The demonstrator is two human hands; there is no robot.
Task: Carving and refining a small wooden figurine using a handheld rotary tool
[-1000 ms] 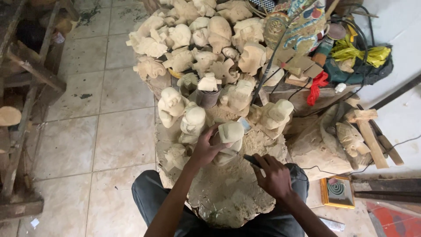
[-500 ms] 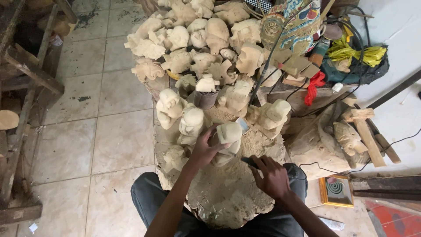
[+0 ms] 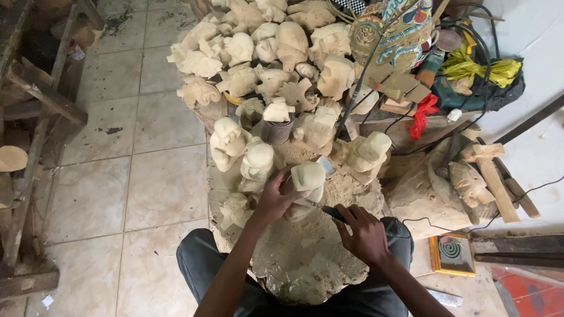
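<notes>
Centrally, left hand (image 3: 275, 199) gripping pale carving (image 3: 305, 179), right hand (image 3: 365, 235) clutching dark tool (image 3: 332, 212) (tip hidden).

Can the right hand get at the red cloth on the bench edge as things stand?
Probably not without letting go first: the right hand grips a dark-handled carving tool against the pale wooden carving. The red cloth hangs farther off, with rough carved wood blocks between.

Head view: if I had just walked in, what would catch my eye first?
Probably the heap of pale carved wooden figures filling the top middle. Below it, the left hand grips one pale carving on a sawdust-covered block, while the right hand works a dark-handled tool against it. A brightly painted carving stands out at the upper right.
</notes>
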